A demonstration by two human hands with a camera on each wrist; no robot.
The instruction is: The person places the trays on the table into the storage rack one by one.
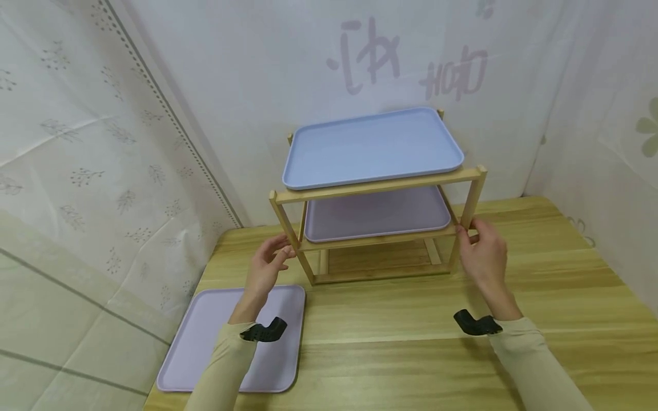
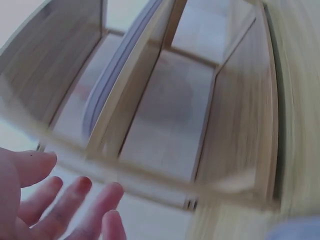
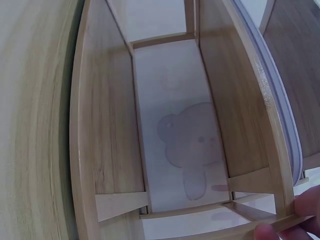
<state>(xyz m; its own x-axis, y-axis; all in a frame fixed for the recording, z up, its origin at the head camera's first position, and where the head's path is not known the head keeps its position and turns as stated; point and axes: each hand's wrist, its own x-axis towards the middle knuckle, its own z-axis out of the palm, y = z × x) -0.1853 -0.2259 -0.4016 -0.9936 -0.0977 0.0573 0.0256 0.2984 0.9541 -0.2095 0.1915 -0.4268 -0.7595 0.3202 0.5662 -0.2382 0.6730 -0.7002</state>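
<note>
I log a smooth, round-cornered lilac tray (image 1: 275, 359) front-left of wooden rack (image 1: 382, 185); right hand (image 1: 483, 254) pinches rack; left hand (image 1: 266, 268), fingers loosely spread, empty.

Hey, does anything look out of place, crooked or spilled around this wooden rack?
Nothing looks spilled or damaged. The one thing that stands out, mildly, is the lilac tray lying on the table by the person's left arm, while the rack's lowest shelf holds no tray.
</note>
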